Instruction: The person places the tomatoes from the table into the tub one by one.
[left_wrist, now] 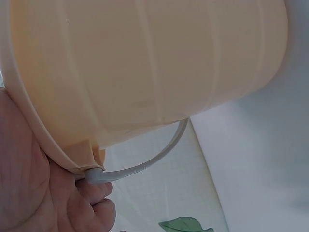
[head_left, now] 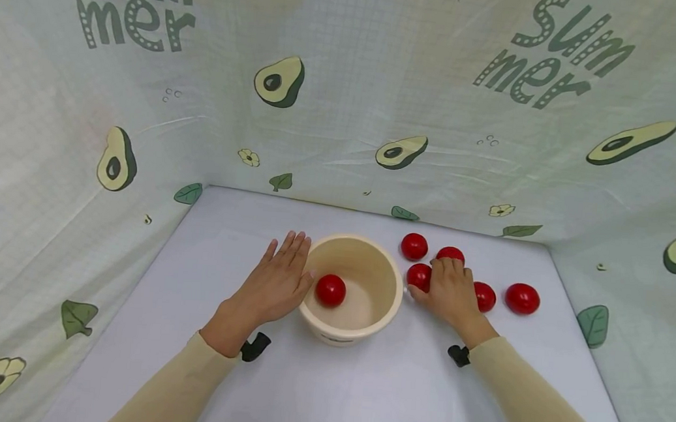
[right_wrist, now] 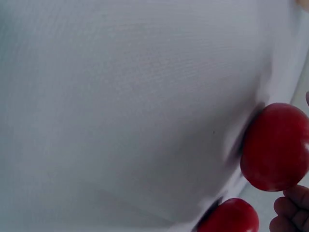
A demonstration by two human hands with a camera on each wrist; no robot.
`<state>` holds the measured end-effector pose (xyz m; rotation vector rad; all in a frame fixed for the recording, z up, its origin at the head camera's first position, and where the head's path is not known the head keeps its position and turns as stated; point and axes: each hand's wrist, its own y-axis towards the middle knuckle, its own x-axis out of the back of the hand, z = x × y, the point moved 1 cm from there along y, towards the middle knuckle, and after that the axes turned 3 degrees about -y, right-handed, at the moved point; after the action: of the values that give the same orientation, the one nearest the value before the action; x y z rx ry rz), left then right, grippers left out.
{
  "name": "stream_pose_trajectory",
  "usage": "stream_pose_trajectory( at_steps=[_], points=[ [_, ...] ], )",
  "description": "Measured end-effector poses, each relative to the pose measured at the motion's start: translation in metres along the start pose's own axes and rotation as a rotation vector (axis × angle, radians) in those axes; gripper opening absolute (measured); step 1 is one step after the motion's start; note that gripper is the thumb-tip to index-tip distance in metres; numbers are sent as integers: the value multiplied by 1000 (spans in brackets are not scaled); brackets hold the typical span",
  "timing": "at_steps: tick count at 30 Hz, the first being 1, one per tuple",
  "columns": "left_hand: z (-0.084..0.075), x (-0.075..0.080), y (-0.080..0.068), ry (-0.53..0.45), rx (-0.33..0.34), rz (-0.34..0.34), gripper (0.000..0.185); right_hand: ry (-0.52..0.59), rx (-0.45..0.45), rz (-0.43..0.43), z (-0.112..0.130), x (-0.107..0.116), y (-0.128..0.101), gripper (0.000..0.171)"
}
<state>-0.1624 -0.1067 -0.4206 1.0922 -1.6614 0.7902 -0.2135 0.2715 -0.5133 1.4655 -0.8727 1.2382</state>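
My left hand [head_left: 279,282] rests with straight fingers along the left rim of a cream plastic bucket [head_left: 389,299]. In the left wrist view, the palm lies at the rim beside the joint of the grey handle [left_wrist: 145,167]. One smooth red tomato [head_left: 330,290] lies inside on the bottom. To the right of the bucket, my right hand [head_left: 452,294] reaches around another tomato [head_left: 418,277], thumb on the near side and curled fingers on the far side. The right wrist view shows fingertips against this tomato [right_wrist: 275,147]. Another tomato [head_left: 451,253] sits just beyond the fingers.
More tomatoes lie on the white table [head_left: 348,395]: one at the back [head_left: 414,246], one beside the right hand [head_left: 484,298] and one farther right [head_left: 522,298]. A printed avocado cloth [head_left: 332,132] hangs behind and at the sides.
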Motion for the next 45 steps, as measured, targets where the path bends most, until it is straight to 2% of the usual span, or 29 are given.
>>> stream_pose_trajectory(
  at_steps=[9,13,26,33,37,40,45],
  points=[
    [1,-3,-1,-4,-18,-9,70,10,-54,15,2,-12,-4,75],
    [1,-3,-3,-12,-21,-10,70,17,-67,-33,2,-6,-2,72],
    [1,1,-3,43,-24,0,71,-64,65,-190,4,25,0,67],
    [0,6,1,103,-16,-23,73,-82,123,-316,7,55,17,65],
    [1,5,3,104,-5,0,73,-56,149,-387,21,82,30,66],
    [1,5,2,95,-2,7,74,-9,189,-436,41,102,38,66],
    [-1,5,2,97,10,13,74,74,290,-433,85,121,43,65]
  ],
)
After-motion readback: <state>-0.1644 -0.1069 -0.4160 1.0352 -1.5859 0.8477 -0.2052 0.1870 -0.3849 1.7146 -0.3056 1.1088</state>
